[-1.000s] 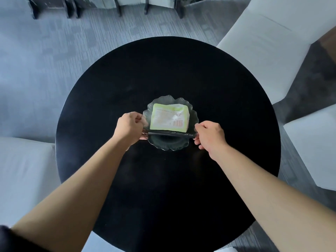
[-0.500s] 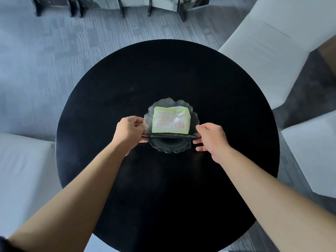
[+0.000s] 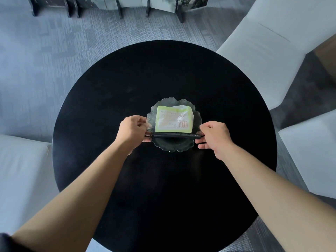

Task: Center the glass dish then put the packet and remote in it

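**Both hands at the ends of the remote across the glass dish**

Fingers of the left hand are curled in, and they pinch the left end of the remote just beside the left rim of the glass dish. The knuckles of this hand face up, so the fingertips themselves are mostly hidden under it.

The glass dish, clear and with a scalloped edge, sits near the middle of the round black table. Inside the dish lies the packet, green and white with small print and a barcode near its right corner; it fills the far half of the dish and lies flat. The remote is thin and black and lies crosswise, just on the near side of the packet and touching its near edge. Its two ends reach over the left and right rims of the dish. Whether the remote already rests on the rims or is carried by the hands, I cannot tell.

To the right of the dish, the right hand is at the right end of the remote. Its upper fingers bend around that end, and the lower fingers are stretched out loosely under it, toward the dish.

Around the table stand white chairs on a grey carpet.
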